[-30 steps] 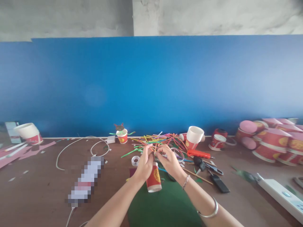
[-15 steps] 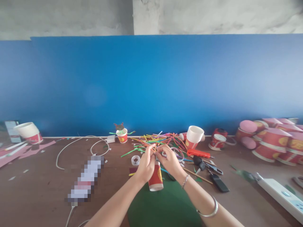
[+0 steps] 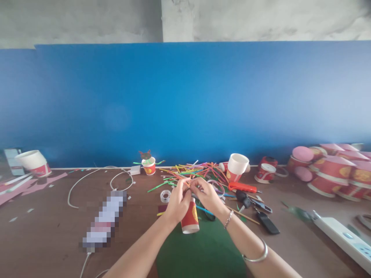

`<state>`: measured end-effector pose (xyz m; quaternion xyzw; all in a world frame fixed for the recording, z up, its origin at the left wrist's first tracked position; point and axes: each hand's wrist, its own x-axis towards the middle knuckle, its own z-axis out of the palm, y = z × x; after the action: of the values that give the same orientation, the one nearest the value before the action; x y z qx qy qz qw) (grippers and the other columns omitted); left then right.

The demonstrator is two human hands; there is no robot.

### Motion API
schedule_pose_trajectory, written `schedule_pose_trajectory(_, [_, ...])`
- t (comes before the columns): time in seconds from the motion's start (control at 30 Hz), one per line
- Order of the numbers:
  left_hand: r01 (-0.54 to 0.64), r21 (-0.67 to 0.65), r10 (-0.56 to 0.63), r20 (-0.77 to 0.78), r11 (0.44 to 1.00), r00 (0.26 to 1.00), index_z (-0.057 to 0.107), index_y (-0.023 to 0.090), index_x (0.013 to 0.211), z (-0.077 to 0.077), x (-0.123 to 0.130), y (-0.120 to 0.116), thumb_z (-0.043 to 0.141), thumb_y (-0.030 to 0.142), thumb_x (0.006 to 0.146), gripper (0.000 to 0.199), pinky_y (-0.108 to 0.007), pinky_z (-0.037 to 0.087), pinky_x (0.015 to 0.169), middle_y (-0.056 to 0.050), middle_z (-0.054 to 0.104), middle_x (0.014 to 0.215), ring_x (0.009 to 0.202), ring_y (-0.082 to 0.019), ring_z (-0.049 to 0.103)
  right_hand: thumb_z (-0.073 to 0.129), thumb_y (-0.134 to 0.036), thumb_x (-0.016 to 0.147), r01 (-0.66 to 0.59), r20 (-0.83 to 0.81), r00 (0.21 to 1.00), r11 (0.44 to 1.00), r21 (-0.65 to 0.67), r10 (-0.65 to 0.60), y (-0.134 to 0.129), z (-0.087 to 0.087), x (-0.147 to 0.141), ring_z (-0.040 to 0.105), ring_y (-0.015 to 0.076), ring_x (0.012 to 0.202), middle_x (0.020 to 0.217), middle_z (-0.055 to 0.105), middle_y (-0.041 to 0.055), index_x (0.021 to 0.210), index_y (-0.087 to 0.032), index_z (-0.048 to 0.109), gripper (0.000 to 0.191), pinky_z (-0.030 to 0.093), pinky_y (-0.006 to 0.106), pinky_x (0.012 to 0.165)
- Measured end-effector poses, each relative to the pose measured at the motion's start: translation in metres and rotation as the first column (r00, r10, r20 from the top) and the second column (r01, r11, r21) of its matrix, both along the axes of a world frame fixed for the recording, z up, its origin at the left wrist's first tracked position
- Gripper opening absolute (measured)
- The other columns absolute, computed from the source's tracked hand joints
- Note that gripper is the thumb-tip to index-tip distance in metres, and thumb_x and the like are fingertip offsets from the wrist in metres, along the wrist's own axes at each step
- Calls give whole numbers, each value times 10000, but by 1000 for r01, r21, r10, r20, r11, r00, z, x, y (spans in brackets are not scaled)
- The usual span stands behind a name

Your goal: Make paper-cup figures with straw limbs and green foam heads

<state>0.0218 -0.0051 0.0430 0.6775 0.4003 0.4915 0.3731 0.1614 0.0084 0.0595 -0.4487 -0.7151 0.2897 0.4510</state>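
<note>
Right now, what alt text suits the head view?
A person's left hand and right hand are close together at the far end of a red paper cup, above a green sheet. Colourful strips lie beyond; keys lie to the right.

Smooth silver bangle [image 3: 264, 255], chain-like bracelet [image 3: 229, 220]

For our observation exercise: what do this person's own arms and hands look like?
The left hand and right hand are gloveless; no sleeves show. The right wrist wears a slim silver-coloured bracelet, apparently beaded or linked. Further up is a smooth silver-coloured bangle. The left forearm shows no jewellery.
</note>
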Motion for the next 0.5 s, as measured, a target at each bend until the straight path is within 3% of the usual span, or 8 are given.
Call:
schedule_pose_trajectory(0.1, [-88,16,89,-63,996,994,584,200,898,-1,0,3,476,245,837,132,-278,429,689,-27,647,789,743,-174,592,462,-236,836,-5,14,1000,997,72,4,0,1,0,565,173,820,836,600,40,697,-191,534,163,453,297,744])
schedule_pose_trajectory(0.2, [-158,71,166,-117,985,979,579,198,698,-1,0,4,494,265,821,163,-271,404,682,-15,613,718,710,-170,557,472,-230,829,15,16,1000,995,94,-16,1,-1,0,567,179,819,835,605,44,694,-197,532,152,463,302,739])
schedule_pose_trajectory(0.3, [-183,77,189,-87,980,978,590,200,694,0,-1,5,502,274,817,168,-272,396,688,-16,613,709,716,-174,553,477,-226,836,70,25,997,993,97,-73,2,-4,1,582,186,834,859,621,48,748,-203,579,137,468,307,750])
schedule_pose_trajectory(0.4, [-206,53,209,-65,977,976,615,198,723,-1,-1,5,503,285,817,170,-267,392,673,-18,623,711,709,-175,553,490,-210,837,159,49,984,970,186,-171,0,-5,1,584,202,880,951,626,70,970,-205,595,170,460,326,783])
schedule_pose_trajectory(0.5, [-226,25,227,-89,974,970,638,197,763,-2,-1,6,502,277,815,166,-262,384,645,-15,633,708,670,-166,550,492,-192,844,184,140,960,922,341,-243,-5,-3,1,572,218,877,905,634,69,909,-207,599,126,428,343,785])
